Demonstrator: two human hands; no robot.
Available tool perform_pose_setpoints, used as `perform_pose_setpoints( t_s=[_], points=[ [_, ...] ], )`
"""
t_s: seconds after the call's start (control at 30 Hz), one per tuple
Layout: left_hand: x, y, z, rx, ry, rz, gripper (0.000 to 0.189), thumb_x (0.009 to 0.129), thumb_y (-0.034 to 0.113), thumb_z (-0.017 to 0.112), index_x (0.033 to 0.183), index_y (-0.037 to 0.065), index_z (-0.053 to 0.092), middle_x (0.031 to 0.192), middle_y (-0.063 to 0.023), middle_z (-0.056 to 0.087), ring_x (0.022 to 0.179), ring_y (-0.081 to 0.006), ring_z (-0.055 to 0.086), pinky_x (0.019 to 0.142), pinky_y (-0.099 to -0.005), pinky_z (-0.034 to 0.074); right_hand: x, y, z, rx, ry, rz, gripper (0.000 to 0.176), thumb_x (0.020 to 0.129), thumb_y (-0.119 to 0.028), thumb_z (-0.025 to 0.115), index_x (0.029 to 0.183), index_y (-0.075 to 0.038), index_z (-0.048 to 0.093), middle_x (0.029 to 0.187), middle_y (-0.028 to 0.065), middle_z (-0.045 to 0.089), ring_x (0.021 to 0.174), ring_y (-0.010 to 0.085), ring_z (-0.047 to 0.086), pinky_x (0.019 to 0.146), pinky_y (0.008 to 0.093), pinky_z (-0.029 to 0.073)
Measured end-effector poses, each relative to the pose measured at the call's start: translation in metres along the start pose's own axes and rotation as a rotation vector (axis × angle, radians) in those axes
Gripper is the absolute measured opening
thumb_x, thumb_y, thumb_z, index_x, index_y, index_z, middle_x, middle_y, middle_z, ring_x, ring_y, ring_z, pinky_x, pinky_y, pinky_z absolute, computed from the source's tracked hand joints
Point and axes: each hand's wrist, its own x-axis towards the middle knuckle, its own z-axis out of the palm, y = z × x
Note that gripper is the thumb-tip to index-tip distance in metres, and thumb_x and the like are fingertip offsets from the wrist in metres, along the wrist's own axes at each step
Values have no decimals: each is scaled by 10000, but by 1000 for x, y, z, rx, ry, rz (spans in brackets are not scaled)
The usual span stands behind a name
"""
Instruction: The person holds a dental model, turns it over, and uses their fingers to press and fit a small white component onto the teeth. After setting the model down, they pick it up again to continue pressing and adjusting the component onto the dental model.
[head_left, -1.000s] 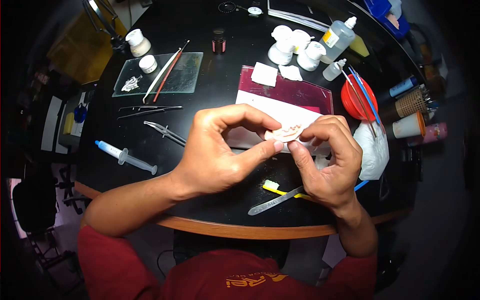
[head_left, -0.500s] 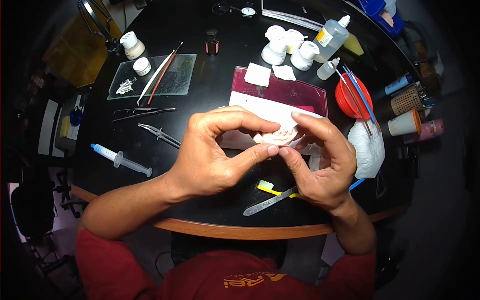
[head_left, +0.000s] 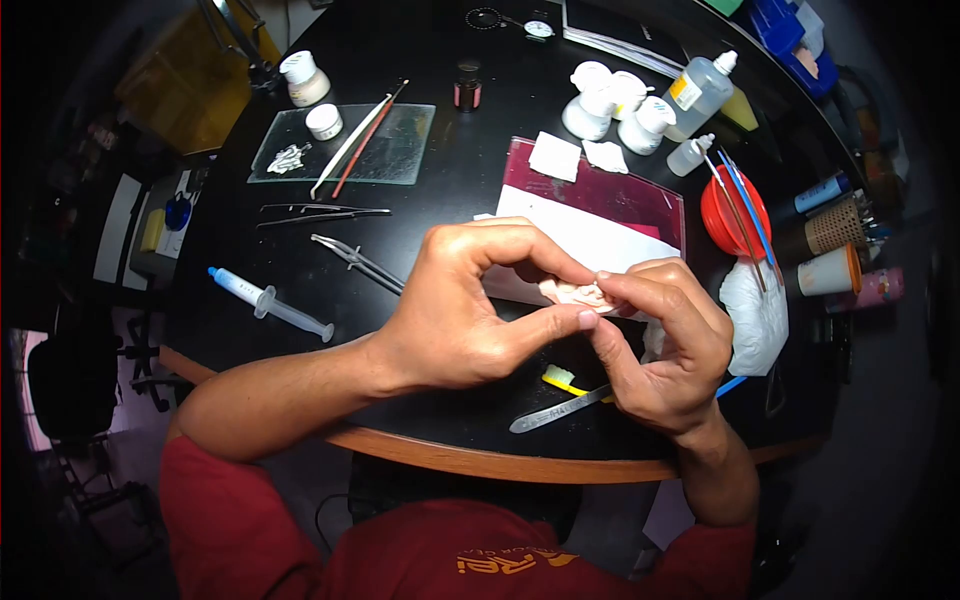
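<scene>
A small pale-pink dental cast [head_left: 575,294] with tooth-like ridges is held up above the table's front half. My left hand [head_left: 460,312] pinches it from the left between thumb and forefinger. From the right, the thumb and forefinger of my right hand [head_left: 672,345] close on its other end, and both hands' fingertips nearly meet. Fingers cover much of the cast. Below my right hand lie a yellow toothbrush [head_left: 562,379] and a scalpel handle [head_left: 552,412], partly hidden by that hand. Behind the cast is a white paper sheet [head_left: 560,222].
A glass slab [head_left: 405,150] bears a small jar and two thin tools. Tweezers [head_left: 350,258] and a syringe [head_left: 270,303] lie left. White bottles [head_left: 588,115] stand behind a maroon pad [head_left: 650,200]. At right are a red bowl [head_left: 725,225] and crumpled white cloth [head_left: 755,325].
The camera view has shifted, so the table's things sit farther right in the picture. My right forefinger has come down onto the cast, close to my left fingertip.
</scene>
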Motion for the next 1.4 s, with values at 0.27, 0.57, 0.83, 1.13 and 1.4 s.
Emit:
perform_pose_setpoints(
  t_s=[0.27,0.57,0.83,1.13,1.4],
  points=[
    [1,4,-1,-37,-37,0,251,803,50,861,1010,-5,732,1008,-103,711,933,-135,686,814,-270,547,0,-4,0,1,19,-31,316,684,40,812,986,26,719,825,111,686,743,222,660,662,308,511],
    [0,1,4,-118,14,-56,434,783,-53,841,1172,-36,648,1044,-100,676,1003,-139,688,908,-289,589,-1,3,1,49,17,7,432,693,104,734,1114,21,683,882,115,674,770,194,660,592,268,526],
    [-1,1,4,-134,14,-67,459,771,-86,835,1184,-39,640,1055,-107,668,1014,-147,688,900,-282,592,1,-4,0,87,20,16,373,693,84,708,1060,18,700,915,130,663,800,203,650,612,271,524],
    [-1,-1,3,-122,35,-25,419,769,-104,824,1145,-44,650,1106,-127,665,1039,-182,700,909,-313,606,-1,-2,-1,73,-2,13,262,708,72,743,960,5,723,897,111,661,800,204,651,670,291,511],
    [0,2,3,-234,-6,-89,404,803,-108,795,1171,-70,633,1151,-163,658,1076,-202,693,943,-327,600,-2,-7,-6,229,-23,220,224,812,57,731,1031,21,700,966,117,674,859,149,658,712,255,522]
  ],
)
